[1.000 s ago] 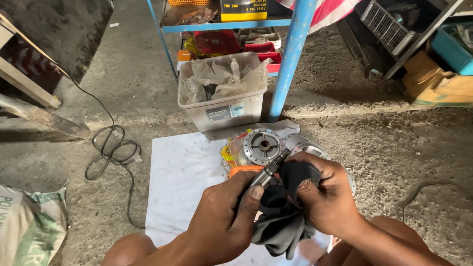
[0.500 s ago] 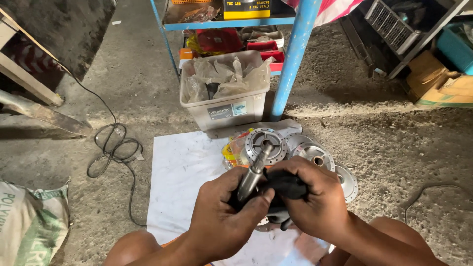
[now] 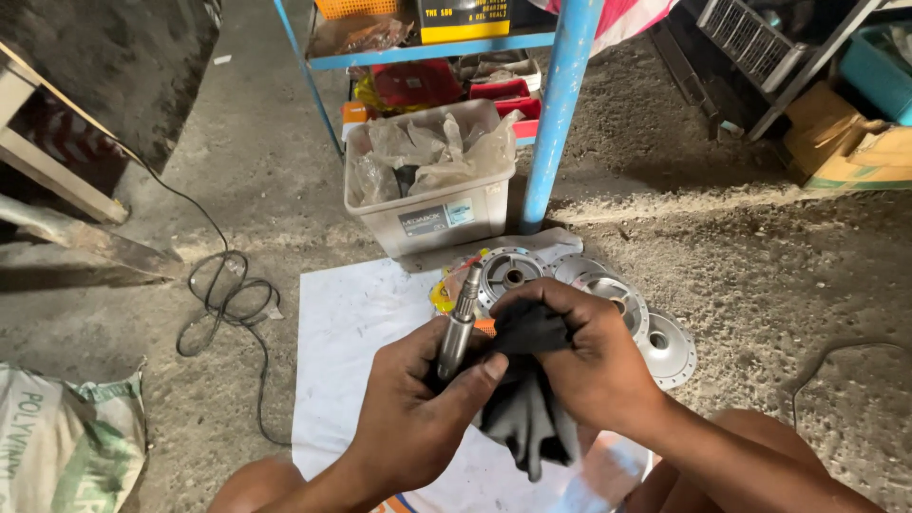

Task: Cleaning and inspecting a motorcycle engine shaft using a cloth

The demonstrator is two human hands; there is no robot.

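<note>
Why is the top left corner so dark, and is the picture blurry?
In the head view, shade covers the far floor at the top left, while the white sheet is brightly lit. The metal shaft in the left hand shines a little. The right hand and black cloth look sharp, not blurred.

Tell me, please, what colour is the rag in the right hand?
Black rag, seen in the head view.
</note>
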